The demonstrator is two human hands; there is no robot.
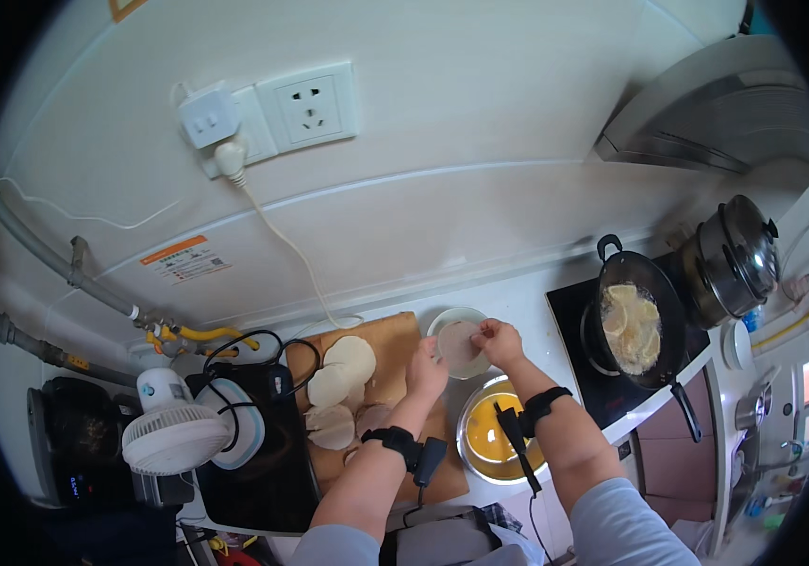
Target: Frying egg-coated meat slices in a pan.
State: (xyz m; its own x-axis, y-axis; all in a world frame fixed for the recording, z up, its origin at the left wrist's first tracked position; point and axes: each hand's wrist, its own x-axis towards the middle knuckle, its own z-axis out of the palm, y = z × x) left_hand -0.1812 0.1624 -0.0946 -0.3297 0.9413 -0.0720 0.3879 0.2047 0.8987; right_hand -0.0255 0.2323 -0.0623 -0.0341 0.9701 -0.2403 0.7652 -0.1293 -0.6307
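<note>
A thin, round, pale pinkish slice (458, 344) is held over a white bowl (476, 371). My right hand (502, 344) pinches its right edge. The fingers of my left hand (425, 369) are at its left edge. The slice hides much of what the bowl contains. Left of the hands lies a wooden cutting board (394, 332) bearing overlapping pale round slices (349, 359). Below my right hand stands a steel bowl (464, 453) of yellow liquid (483, 424) that looks like beaten egg; my right forearm and its strap partly cover it.
Battered pieces (631, 327) bubble in oil in a black wok (672, 332) on an induction cooktop (565, 311). A steel steamer pot (719, 265) stands behind it. At left are a white fan (176, 440), a black cooktop (256, 488) and loose cables (280, 339).
</note>
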